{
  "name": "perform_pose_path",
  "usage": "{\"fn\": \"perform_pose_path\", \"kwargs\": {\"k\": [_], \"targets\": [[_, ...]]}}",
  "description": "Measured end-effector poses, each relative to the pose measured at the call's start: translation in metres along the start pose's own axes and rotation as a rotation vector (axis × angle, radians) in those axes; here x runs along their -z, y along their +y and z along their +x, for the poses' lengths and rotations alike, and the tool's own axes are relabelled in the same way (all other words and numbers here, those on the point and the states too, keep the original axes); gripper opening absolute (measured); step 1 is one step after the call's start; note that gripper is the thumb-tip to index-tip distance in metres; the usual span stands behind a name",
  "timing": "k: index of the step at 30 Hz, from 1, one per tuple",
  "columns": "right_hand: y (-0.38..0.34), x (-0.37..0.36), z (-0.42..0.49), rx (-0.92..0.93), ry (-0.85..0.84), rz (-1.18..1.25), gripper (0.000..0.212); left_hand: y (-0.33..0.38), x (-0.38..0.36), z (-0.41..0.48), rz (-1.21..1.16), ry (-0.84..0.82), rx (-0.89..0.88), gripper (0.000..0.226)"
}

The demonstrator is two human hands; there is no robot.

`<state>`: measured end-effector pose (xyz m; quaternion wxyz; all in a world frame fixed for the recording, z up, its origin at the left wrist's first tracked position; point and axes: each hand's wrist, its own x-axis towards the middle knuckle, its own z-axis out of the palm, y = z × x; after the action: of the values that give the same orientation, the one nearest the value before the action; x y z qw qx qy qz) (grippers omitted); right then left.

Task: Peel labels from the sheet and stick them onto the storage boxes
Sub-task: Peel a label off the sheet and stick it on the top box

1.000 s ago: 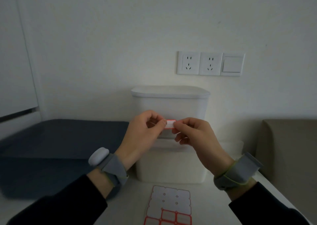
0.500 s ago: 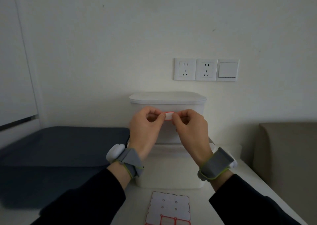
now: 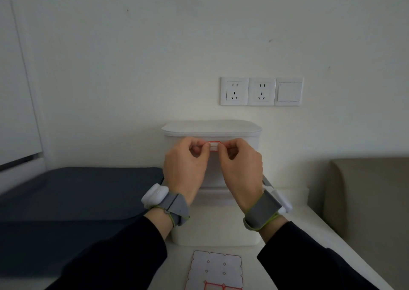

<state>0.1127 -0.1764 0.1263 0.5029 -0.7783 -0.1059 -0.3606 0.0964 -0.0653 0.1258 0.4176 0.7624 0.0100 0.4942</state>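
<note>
Two white storage boxes are stacked against the wall; the upper box [image 3: 239,139] has a lid, the lower box [image 3: 212,234] stands on the white table. A small red-bordered white label [image 3: 214,146] is held flat against the upper box's front, just under the lid. My left hand [image 3: 187,166] pinches its left end and my right hand [image 3: 240,166] pinches its right end. The label sheet [image 3: 215,272] lies on the table in front of the boxes, mostly peeled, with red-bordered labels left at its near end.
A dark blue cushion or mattress [image 3: 77,197] lies to the left of the boxes. A beige upholstered piece [image 3: 367,201] stands at the right. Two wall sockets and a switch [image 3: 261,91] sit above the boxes. Both wrists wear grey bands with white devices.
Both hands have carried the label up and forward, from in front of the boxes to the upper box's front face just below the lid.
</note>
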Motion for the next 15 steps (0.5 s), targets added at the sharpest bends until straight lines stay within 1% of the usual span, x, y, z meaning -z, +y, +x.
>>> {"fn": "perform_pose_path", "kwargs": {"k": [7, 15], "targets": [[-0.0013, -0.0009, -0.0013, -0.015, 0.002, -0.022, 0.011, 0.0009, -0.0002, 0.0000, 0.094, 0.011, -0.008, 0.012], [-0.0017, -0.0037, -0.0013, -0.016, 0.006, -0.025, 0.012, -0.0019, 0.0003, 0.0017, 0.079, 0.004, 0.004, 0.012]]}}
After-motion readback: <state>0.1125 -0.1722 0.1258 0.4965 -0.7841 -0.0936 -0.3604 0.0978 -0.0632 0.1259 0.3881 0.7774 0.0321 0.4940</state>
